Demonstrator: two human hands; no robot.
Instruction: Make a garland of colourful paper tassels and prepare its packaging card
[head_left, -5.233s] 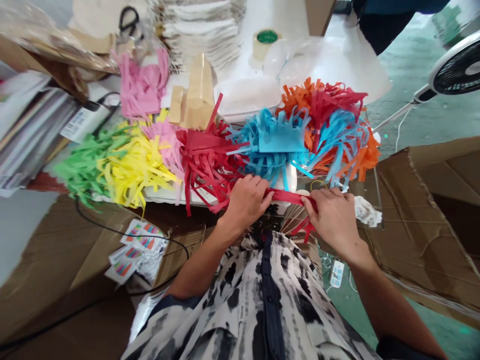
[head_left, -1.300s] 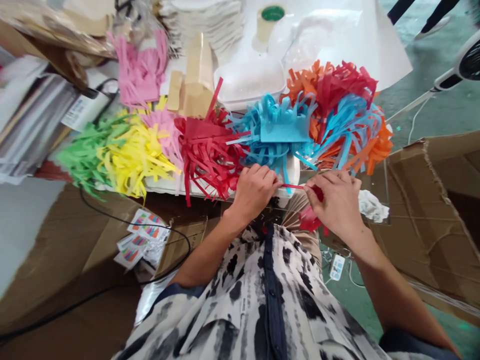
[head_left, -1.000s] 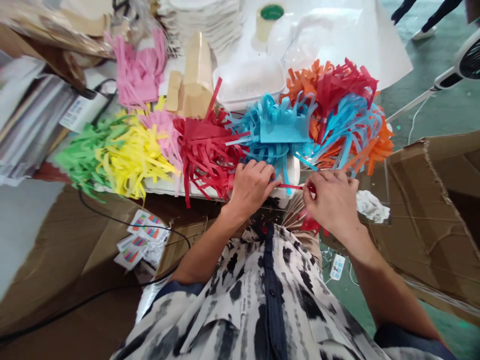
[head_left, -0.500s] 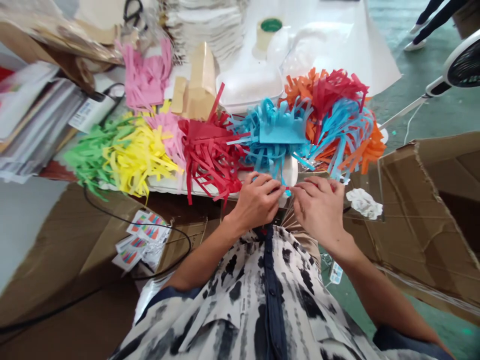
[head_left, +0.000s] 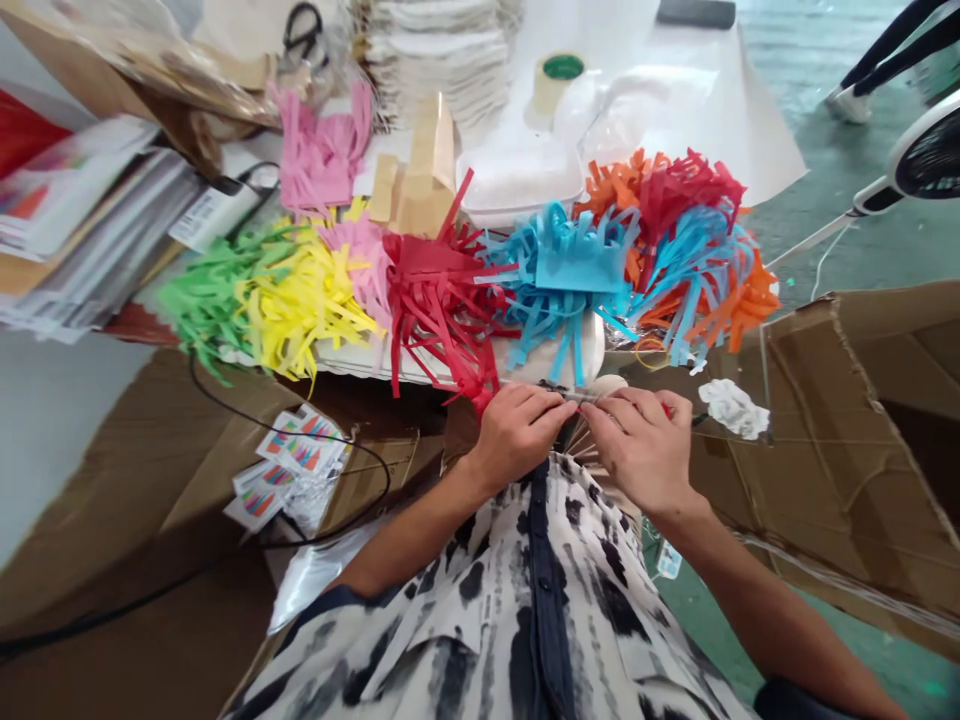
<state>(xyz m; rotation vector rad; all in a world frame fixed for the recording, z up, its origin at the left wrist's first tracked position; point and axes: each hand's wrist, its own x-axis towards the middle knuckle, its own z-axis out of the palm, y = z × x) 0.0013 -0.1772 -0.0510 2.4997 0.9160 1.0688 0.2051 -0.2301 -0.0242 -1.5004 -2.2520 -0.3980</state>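
My left hand [head_left: 517,432] is closed just off the table's front edge, and a bunch of red paper fringe [head_left: 477,388] pokes out past its outer side. My right hand [head_left: 643,450] is closed beside it, thumb and fingertips almost meeting those of the left. A sliver of red shows between the fingertips and more red at the right knuckles, so both hands seem to grip one red paper tassel; most of it is hidden. Beyond the hands lie red fringed paper [head_left: 431,290], blue fringed paper [head_left: 574,265] and yellow fringed paper [head_left: 307,300].
Green [head_left: 217,290], pink [head_left: 322,160] and orange [head_left: 739,310] fringed paper also lie along the table. Behind stand a tape roll [head_left: 559,85], black-handled scissors [head_left: 302,30] and stacked white bundles [head_left: 442,60]. Cardboard boxes [head_left: 817,400] flank me; a fan [head_left: 930,150] stands right.
Both hands have shifted slightly down towards my body, fingertips still together. Red fringe now shows beside my left hand. The whole view has shifted a little.
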